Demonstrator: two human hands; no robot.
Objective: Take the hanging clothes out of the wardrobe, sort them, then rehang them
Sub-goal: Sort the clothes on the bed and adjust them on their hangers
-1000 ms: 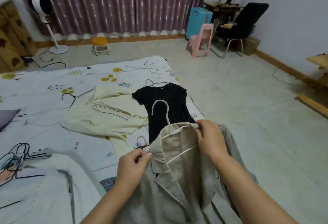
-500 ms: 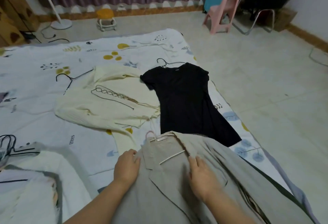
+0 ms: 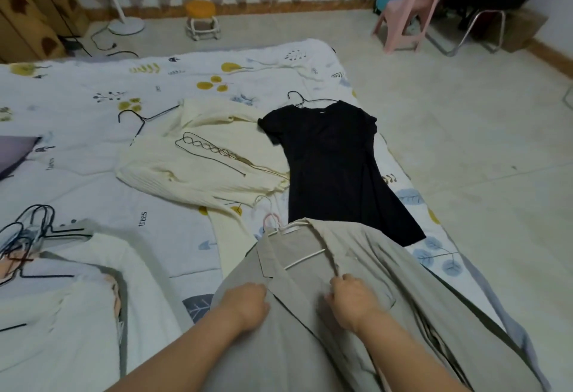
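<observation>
Since the earlier frame, both hands are slid lower down the front of the beige jacket (image 3: 356, 314), away from its collar, and the view is tipped a little further down.

Largest in view, a bed (image 3: 93, 106) with a white flower-printed sheet is spread across the left and centre, with bare floor to the right. On it the beige jacket is laid flat nearest the viewer, a white hanger (image 3: 297, 249) still inside its collar, the hook pointing away. Just beyond, a black dress (image 3: 335, 168) is laid on its own hanger, its hem overlapped by the jacket's shoulder. Beside it, to the left, a cream sweater (image 3: 198, 165) is spread. A pile of pale clothes and dark hangers (image 3: 28, 236) is seen at the left edge.

The left hand (image 3: 245, 301) is rested on the jacket's left front, fingers curled under; whether cloth is gripped cannot be told. The right hand (image 3: 356, 298) is pressed on the right lapel, fingers bent and seemingly pinching the edge.

The step appears to be smoothing the jacket. It is best done by stroking outward from the centre, with the hanger kept seated in the shoulders.
</observation>
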